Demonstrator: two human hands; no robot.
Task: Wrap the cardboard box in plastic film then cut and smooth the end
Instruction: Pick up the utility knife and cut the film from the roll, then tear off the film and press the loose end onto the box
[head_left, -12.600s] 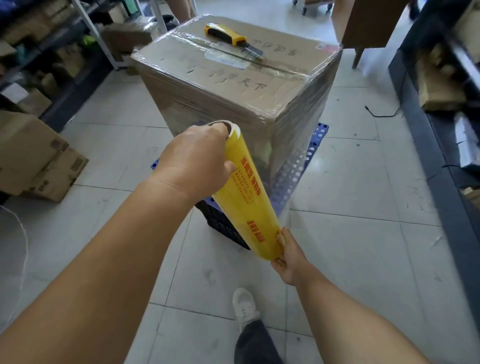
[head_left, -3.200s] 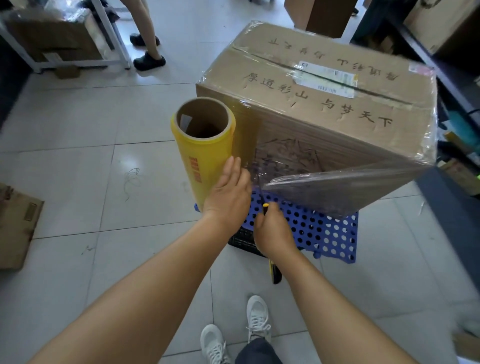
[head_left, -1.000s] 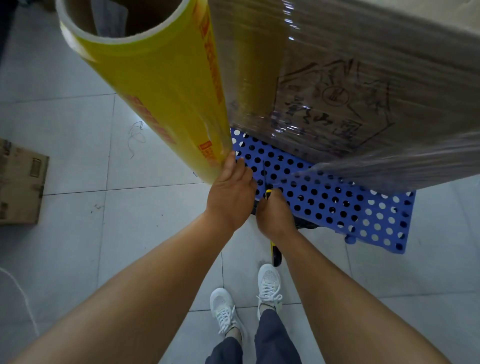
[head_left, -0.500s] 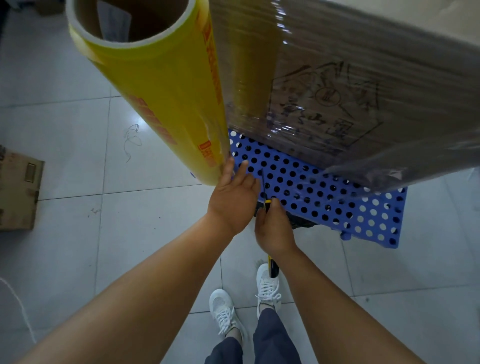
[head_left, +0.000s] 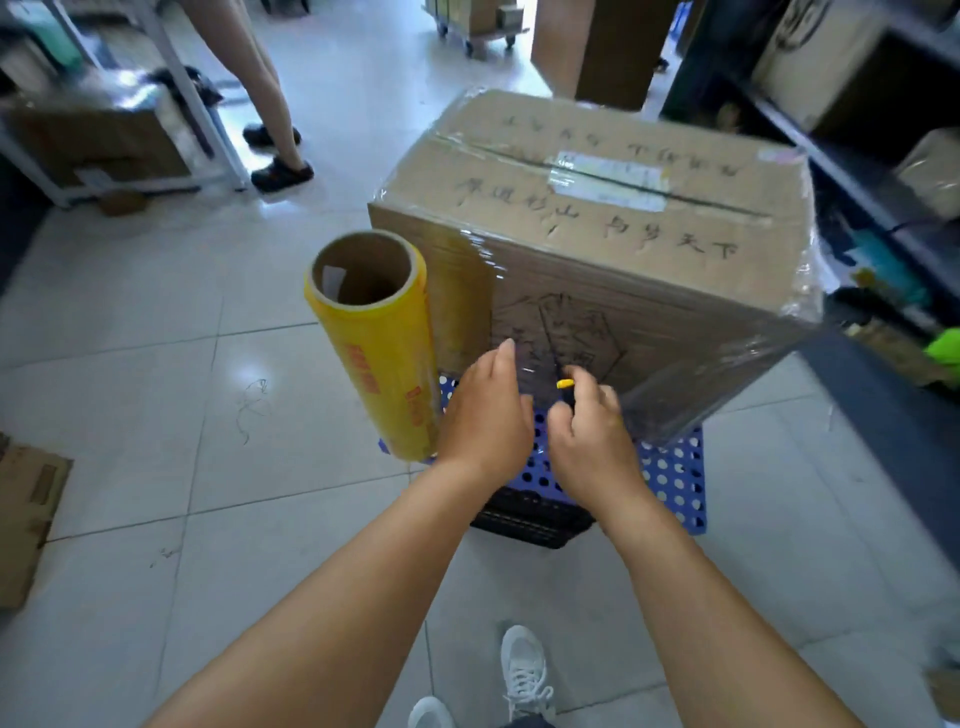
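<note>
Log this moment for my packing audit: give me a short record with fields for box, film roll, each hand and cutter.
box: cardboard box, sides film-wrapped, on blue perforated platform
film roll: yellow roll, upright, tilted, left of box
left hand: left hand, fingers straight, against film beside roll
right hand: right hand, grip curled round utility knife
cutter: yellow tip showing, blade at film

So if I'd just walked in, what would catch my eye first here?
Probably the big cardboard box, sheathed in shiny plastic film and sitting on a blue perforated crate mid-floor. Next, the fat yellow film roll standing against its left side. In front of the box, the left hand touches the film while the right hand grips a yellow-tipped cutter.
</note>
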